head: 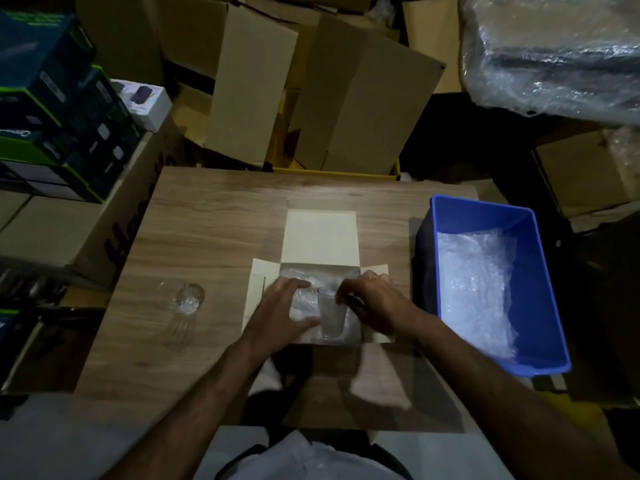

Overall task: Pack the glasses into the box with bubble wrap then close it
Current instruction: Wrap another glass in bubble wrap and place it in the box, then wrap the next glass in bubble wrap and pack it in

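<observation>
The right hand pinches the rim of a glass standing inside the box, fingers curled; just beside that grip the left hand lies flat with straight fingers on the bubble wrap lining. Well left of the hands a second glass waits on the table. Packing looks half done; next, probably seat this glass, then fetch the other

The location is a stockroom or packing area. Plain cardboard cartons are stacked against the far side of a wood-grain counter. Printed retail product boxes are piled at the left. A blue plastic bin holding bubble wrap stands at the right. Plastic-wrapped goods occupy the upper right.
</observation>
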Available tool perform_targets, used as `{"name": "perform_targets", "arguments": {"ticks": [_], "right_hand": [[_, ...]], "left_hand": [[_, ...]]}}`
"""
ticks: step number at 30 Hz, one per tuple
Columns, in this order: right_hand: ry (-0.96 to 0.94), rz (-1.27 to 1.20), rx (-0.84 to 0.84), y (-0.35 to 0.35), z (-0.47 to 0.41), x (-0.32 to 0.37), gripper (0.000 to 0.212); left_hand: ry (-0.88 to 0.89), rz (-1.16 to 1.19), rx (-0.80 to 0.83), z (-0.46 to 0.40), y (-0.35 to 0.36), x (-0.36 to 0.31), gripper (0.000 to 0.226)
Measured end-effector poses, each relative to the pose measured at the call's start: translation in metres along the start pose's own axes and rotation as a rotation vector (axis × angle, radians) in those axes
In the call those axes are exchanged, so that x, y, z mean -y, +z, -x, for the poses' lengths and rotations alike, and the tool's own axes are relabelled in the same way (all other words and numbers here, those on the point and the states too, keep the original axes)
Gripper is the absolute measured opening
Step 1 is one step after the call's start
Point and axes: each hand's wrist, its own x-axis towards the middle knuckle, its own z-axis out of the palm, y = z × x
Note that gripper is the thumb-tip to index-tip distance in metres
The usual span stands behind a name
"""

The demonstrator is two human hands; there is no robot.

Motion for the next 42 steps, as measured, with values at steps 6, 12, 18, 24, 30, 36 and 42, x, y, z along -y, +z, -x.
{"name": "perform_targets", "arguments": {"ticks": [6,12,18,24,30,36,42], "right_hand": [[0.136,0.136,0.049,0.024,-0.025,-0.008,0.023],[0.138,0.353,0.007,0.056,-0.028,-0.006,0.036],[0.16,0.367,-0.045,0.075,-0.019,0.0,0.066],[0.07,0.323,-0.22,0.061,-0.005,0.003,0.059],[0.201,0.28,-0.397,0.026,0.033,-0.013,0.059],[0.398,0.248,-0.585,0.0,0.097,-0.058,0.056],[0.537,0.172,-0.448,-0.003,0.149,-0.134,0.069]], "left_hand": [[0.152,-0.677,-0.05,-0.016,0.011,0.036,0.078],[0.139,-0.733,-0.012,-0.014,0.018,0.054,0.081],[0.142,-0.77,0.014,-0.015,0.018,0.053,0.082],[0.177,-0.703,-0.011,-0.018,0.014,0.031,0.079],[0.299,-0.612,-0.019,-0.032,0.023,-0.024,0.07],[0.378,-0.599,-0.034,-0.048,0.07,-0.089,0.065],[0.518,-0.497,-0.012,-0.058,0.124,-0.153,0.06]]}}
